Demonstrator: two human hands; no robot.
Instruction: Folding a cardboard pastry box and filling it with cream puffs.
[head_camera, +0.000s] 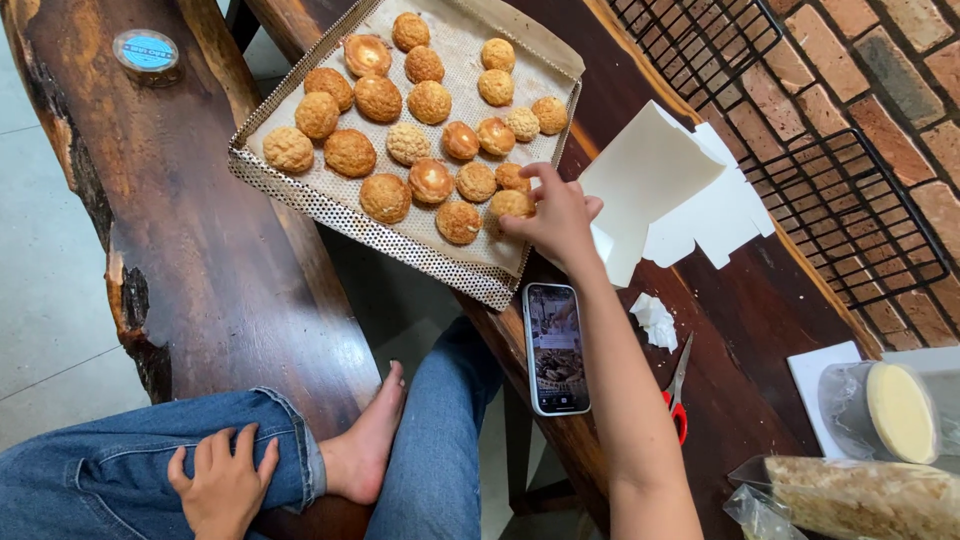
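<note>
Golden crusty bun (511, 204) under fingers (530, 222)

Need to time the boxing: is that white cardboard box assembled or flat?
Not assembled: the white box lies partly unfolded, flaps spread loose on the table.

A phone (556, 347) lies near red-handled scissors (678, 392), a crumpled tissue (654, 320) and folded white cardboard (668, 190).

Right hand (556, 218) at the centre of the frame, forearm stretched up from the lower right, fingers curled and pinching downward, left hand (222, 484) at the lower left, palm down, fingers spread flat on a bent, denim-clad knee, bare foot (368, 445) tucked beside it
</note>
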